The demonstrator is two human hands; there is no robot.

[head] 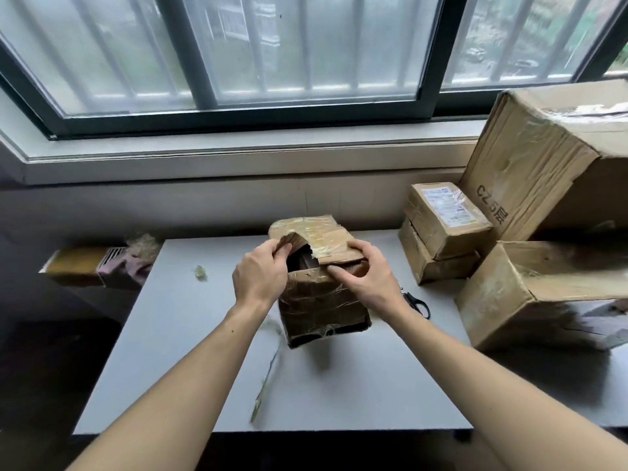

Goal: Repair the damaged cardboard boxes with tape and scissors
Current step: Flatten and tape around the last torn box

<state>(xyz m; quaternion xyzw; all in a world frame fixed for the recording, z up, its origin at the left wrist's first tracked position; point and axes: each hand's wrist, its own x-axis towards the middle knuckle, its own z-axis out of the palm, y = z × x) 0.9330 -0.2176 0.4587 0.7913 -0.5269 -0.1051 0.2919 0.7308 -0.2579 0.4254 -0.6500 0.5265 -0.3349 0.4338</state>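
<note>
Here, mid-table [339,385]: torn taped box [323,300], L hand [261,273] pinching ripped top flap [289,241], R hand [365,277] gripping lid edge, aligning tear pre-taping; next, probably reaching for scissors [418,304] just R of box, tape roll unseen.

The right forearm is hiding most of the scissors [417,302]. The frame's right edge is cutting off two large boxes [550,171]. The small box's interior [300,260] is staying too dark to identify.
</note>
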